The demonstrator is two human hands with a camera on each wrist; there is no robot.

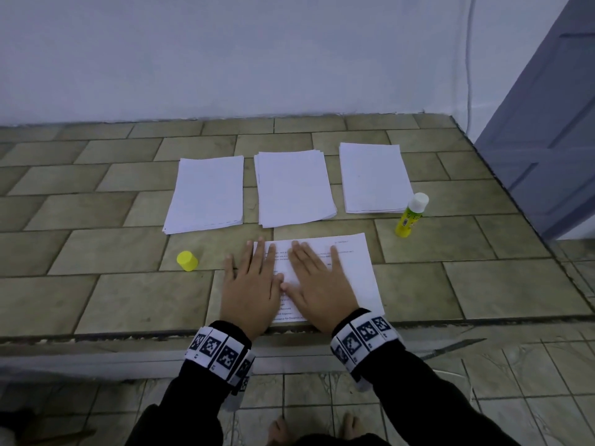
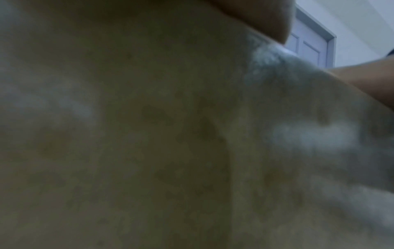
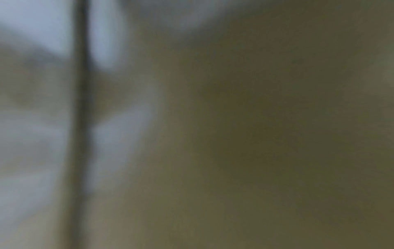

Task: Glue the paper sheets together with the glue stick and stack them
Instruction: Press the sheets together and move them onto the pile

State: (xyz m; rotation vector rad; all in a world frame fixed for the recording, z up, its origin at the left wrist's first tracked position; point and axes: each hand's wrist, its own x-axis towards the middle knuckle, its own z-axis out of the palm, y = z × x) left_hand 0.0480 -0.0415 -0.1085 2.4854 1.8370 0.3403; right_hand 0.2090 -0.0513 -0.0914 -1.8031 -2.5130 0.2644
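printed paper sheet (image 1: 351, 268) lies under both flat hands, left hand (image 1: 249, 292) and right hand (image 1: 318, 289), fingers (image 1: 335, 257) straight and spread, yellow glue stick (image 1: 411, 215) beyond the right fingertips.

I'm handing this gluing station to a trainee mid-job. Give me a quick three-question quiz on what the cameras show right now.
1. True or false: both the left hand and the right hand lie flat, fingers straight, on the printed sheet.
2. How many paper piles lie in the row beyond that sheet?
3. Multiple choice: the glue stick is A) held in the right hand, B) standing upright by the right pile, C) lying on the middle pile.

Key
1. True.
2. Three: the left pile, the middle one and the right one.
3. B. Its yellow cap sits apart on the tiled ledge, left of the hands.
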